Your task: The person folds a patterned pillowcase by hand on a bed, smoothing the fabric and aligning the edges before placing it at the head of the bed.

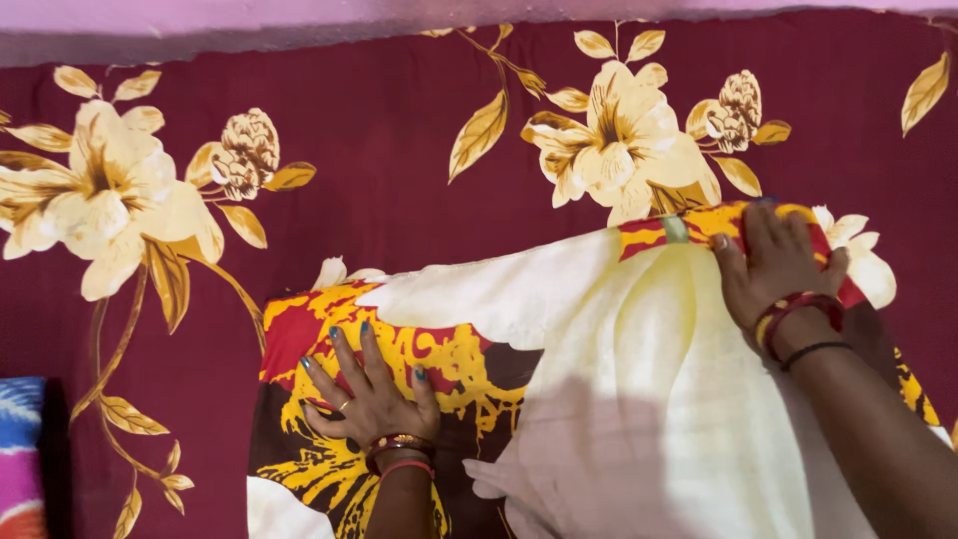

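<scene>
The left hand (371,391) lies flat with its fingers spread on the patterned part of the garment (599,379), pressing the red, yellow and brown print down; it pinches nothing. The right hand (773,265) is at the far right edge of the garment, its fingers curled over the coloured border and pressed on it, and it seems to grip this edge, though the fingertips are partly hidden. The garment lies in the lower middle and right of the view, a cream cloth folded over the printed cloth, on the maroon bedsheet (399,150) with big cream flowers and golden leaves. To do this step well, I think the flat hand should keep the lower layer from sliding while the other hand pulls the edge straight and even, so that no wrinkle remains under the cream layer. The sheet is soft and has some creases, so the cloth can drag on it. At the top a pale pink wall (299,20) is visible, and at the lower left a bright multicoloured cloth (20,449).
</scene>
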